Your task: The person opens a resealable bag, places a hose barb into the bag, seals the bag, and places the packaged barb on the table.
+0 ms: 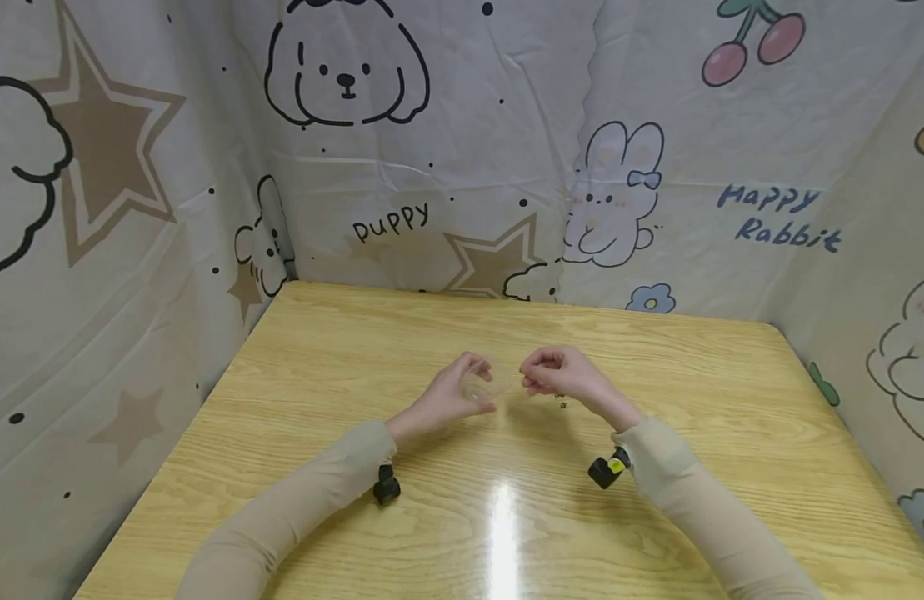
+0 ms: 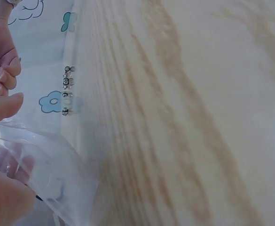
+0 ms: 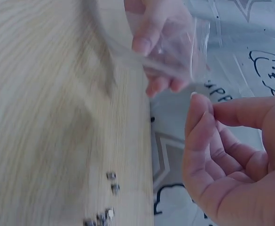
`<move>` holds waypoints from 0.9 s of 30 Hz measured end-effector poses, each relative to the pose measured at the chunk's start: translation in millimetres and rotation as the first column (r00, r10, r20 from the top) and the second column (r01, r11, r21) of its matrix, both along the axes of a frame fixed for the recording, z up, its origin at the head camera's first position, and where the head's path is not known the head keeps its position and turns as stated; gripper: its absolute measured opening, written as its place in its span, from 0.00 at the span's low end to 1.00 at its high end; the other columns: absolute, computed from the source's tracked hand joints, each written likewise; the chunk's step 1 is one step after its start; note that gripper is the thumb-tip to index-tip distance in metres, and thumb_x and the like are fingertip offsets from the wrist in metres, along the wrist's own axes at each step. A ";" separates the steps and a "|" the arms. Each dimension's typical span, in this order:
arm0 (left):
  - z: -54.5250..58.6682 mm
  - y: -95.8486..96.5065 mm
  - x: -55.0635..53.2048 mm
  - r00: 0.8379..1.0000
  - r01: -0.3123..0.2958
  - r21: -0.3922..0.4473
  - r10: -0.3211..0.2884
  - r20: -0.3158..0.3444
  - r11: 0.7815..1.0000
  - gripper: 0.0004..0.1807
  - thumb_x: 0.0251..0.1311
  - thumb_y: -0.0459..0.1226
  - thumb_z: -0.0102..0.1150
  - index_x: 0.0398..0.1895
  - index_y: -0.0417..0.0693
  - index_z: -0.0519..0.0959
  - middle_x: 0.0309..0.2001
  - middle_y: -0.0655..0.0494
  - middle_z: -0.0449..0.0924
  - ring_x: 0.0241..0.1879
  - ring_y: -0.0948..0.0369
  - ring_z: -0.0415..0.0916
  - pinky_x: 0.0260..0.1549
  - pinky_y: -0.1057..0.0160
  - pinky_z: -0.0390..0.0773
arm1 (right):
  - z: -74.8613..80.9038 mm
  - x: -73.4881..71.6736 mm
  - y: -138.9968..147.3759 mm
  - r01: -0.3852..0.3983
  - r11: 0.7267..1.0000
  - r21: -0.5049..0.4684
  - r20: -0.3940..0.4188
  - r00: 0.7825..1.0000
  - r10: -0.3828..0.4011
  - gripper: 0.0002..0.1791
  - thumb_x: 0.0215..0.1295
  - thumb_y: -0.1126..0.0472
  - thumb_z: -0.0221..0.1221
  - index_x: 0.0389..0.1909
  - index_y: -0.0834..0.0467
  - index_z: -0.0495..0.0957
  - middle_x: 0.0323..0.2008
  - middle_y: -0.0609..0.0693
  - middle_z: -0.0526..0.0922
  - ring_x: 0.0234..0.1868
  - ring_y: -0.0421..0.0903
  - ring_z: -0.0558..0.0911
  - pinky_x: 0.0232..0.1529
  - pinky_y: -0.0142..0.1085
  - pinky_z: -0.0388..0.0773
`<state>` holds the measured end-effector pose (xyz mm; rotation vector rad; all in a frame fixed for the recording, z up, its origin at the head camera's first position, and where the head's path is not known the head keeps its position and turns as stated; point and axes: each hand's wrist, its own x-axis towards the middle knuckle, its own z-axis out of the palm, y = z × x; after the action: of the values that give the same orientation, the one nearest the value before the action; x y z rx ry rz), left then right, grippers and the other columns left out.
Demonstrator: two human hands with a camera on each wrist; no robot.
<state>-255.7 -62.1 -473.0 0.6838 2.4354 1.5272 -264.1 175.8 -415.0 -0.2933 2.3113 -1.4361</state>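
My left hand [image 1: 450,393] holds a small clear plastic bag [image 2: 57,174], thumb on one side and fingers on the other. The bag looks like a zip bag with its mouth side toward my right hand [image 1: 570,373]. In the right wrist view, the right thumb and index fingertips [image 3: 200,106] press together beside the bag, with the other fingers curled; I cannot tell whether something tiny sits between them. Several small silvery metal beads or charms [image 3: 111,176] lie on the table below the right hand, in a loose row in the left wrist view.
The wood-grain table [image 1: 319,333] is bounded at the back and sides by a pale printed cloth [image 1: 469,150] with cartoon animals and stars. A bright light reflection [image 1: 502,533] shows near the front. Each wrist carries a small black camera [image 1: 387,486].
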 end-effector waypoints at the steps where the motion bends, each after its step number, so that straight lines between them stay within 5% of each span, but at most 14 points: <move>1: -0.7 -0.2 -0.1 1.000 -0.001 0.006 0.001 -0.001 1.000 0.32 0.56 0.34 0.70 0.63 0.41 0.66 0.57 0.45 0.77 0.56 0.49 0.75 0.52 0.54 0.76 | -0.1 -0.4 2.9 0.006 1.000 0.012 -0.015 1.000 -0.006 0.19 0.73 0.59 0.56 0.53 0.72 0.76 0.43 0.64 0.86 0.39 0.45 0.87 0.52 0.48 0.83; 10: -5.0 -0.5 -1.4 1.000 -0.003 0.037 0.002 0.019 0.999 0.32 0.54 0.33 0.72 0.61 0.44 0.68 0.57 0.45 0.77 0.40 0.58 0.76 0.43 0.64 0.75 | -12.2 -11.7 40.7 0.086 0.988 0.127 -0.168 0.984 -0.064 0.17 0.71 0.60 0.57 0.52 0.70 0.76 0.44 0.66 0.85 0.45 0.58 0.86 0.50 0.50 0.83; 17: -4.6 -0.2 -0.9 0.999 0.014 0.059 -0.016 0.036 0.998 0.30 0.55 0.31 0.71 0.60 0.43 0.68 0.56 0.45 0.76 0.33 0.63 0.77 0.39 0.68 0.79 | -26.0 -21.7 71.7 0.163 0.936 0.312 -0.282 0.957 -0.073 0.13 0.69 0.59 0.59 0.47 0.63 0.81 0.43 0.60 0.86 0.42 0.51 0.83 0.46 0.41 0.80; 27: -6.5 -0.2 -1.8 1.000 0.011 0.044 -0.012 0.024 0.999 0.30 0.55 0.32 0.71 0.60 0.45 0.69 0.55 0.47 0.77 0.39 0.63 0.77 0.40 0.68 0.78 | -38.4 -27.2 90.2 0.090 0.928 0.361 -0.296 0.955 0.023 0.09 0.64 0.66 0.62 0.43 0.66 0.82 0.41 0.61 0.86 0.40 0.47 0.82 0.43 0.34 0.76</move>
<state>-257.5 -62.3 -479.5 0.6820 2.3836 1.5794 -291.3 266.0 -453.5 -0.3772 2.7824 -0.9872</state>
